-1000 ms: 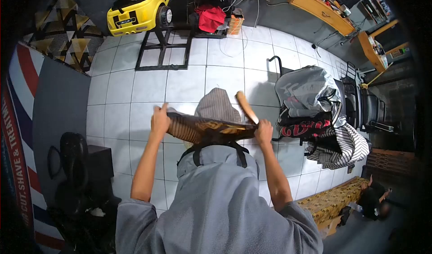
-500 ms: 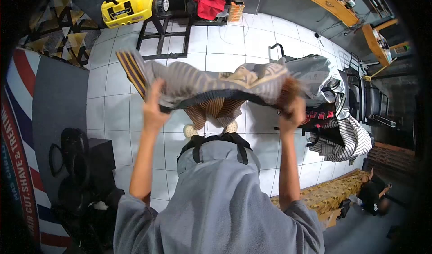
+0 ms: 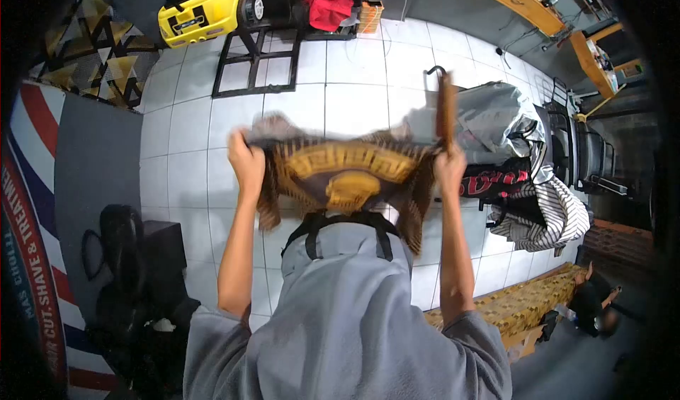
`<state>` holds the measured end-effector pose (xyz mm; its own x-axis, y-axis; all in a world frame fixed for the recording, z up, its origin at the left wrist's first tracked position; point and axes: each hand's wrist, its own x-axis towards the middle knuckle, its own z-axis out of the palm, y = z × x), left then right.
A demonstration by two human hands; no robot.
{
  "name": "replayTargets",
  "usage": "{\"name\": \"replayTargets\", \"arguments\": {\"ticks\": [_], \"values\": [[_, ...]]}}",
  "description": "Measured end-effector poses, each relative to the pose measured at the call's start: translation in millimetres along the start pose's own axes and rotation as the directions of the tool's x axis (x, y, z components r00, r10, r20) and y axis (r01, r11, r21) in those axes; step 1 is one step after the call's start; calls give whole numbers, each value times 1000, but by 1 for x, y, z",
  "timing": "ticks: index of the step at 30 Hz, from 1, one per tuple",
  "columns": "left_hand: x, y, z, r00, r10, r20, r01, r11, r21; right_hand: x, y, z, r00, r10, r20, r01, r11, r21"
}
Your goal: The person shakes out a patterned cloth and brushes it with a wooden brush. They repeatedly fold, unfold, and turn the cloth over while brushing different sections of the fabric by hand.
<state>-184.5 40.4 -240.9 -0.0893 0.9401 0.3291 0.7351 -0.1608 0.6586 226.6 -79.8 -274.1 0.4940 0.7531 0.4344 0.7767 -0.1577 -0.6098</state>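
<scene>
A brown-and-black striped garment (image 3: 347, 167) hangs stretched between my two hands, in front of my body. Yellow lettering and a round yellow emblem show on its dark middle. My left hand (image 3: 248, 162) is closed on its upper left corner. On the other side, my right hand (image 3: 450, 167) grips the upper right corner, where a brown-orange fold (image 3: 445, 109) stands up above the fist. Motion blurs the cloth's lower ends, and I cannot make out its cut.
Right of me stands a seat-like frame draped with grey cloth (image 3: 492, 120) and a striped cloth (image 3: 559, 216). A yellow toy car (image 3: 205, 10) and black metal frame (image 3: 255, 89) are ahead. A black chair (image 3: 120, 258) is left; a person (image 3: 593, 301) is at lower right.
The garment has swung round from a bunched, pale-looking roll to a spread sheet showing its yellow print. My left hand has shifted slightly right; both hands keep hold.
</scene>
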Motion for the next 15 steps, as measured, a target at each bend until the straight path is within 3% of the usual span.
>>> {"name": "replayTargets", "arguments": {"ticks": [1, 2, 3, 5, 6, 7, 9, 10, 11, 12, 13, 14, 15], "values": [[21, 32, -11, 978, 63, -197, -93, 985, -147, 26, -26, -17, 997, 41, -63, -34, 993, 111], [32, 64, -25, 942, 65, -329, -119, 982, -146, 43, -57, -39, 985, 73, -154, -28, 961, 275], [37, 80, -38, 915, 113, -387, -197, 963, -184, 55, -81, -55, 964, 118, -237, -5, 903, 430], [26, 98, -53, 867, 189, -461, -289, 945, -156, 54, -101, -77, 929, 98, -358, 119, 834, 538], [14, 93, -55, 845, 294, -447, -340, 940, -24, 49, -91, -78, 876, -70, -478, 207, 948, 241], [0, 74, -48, 832, 353, -429, -391, 920, -1, 40, -92, -82, 861, -245, -446, 355, 917, 183], [-43, 21, -25, 941, 321, -109, -323, 946, -1, -15, -30, -65, 959, -268, -95, 270, 963, 4], [-68, -1, -19, 972, 167, 162, -168, 986, -6, -59, 3, -47, 992, -116, -38, 118, 991, 54], [-97, -45, -12, 881, 99, 463, -167, 980, 108, -80, 18, -44, 770, 366, 522, -327, 930, -170], [-136, -110, -1, 569, -273, 776, -106, 911, 398, -120, 43, -30, 788, 189, 586, -298, 950, 93], [-164, -144, -8, 271, -298, 915, -211, 909, 358, -146, 51, -34, 642, 257, 722, -328, 944, -44], [-170, -127, -22, 161, -434, 886, -43, 894, 446, -165, 63, -38, 199, 518, 832, -556, 759, -339], [-168, -106, -35, 33, -539, 842, 109, 839, 533, -180, 75, -39, 125, 543, 830, -34, 839, -544]]}}
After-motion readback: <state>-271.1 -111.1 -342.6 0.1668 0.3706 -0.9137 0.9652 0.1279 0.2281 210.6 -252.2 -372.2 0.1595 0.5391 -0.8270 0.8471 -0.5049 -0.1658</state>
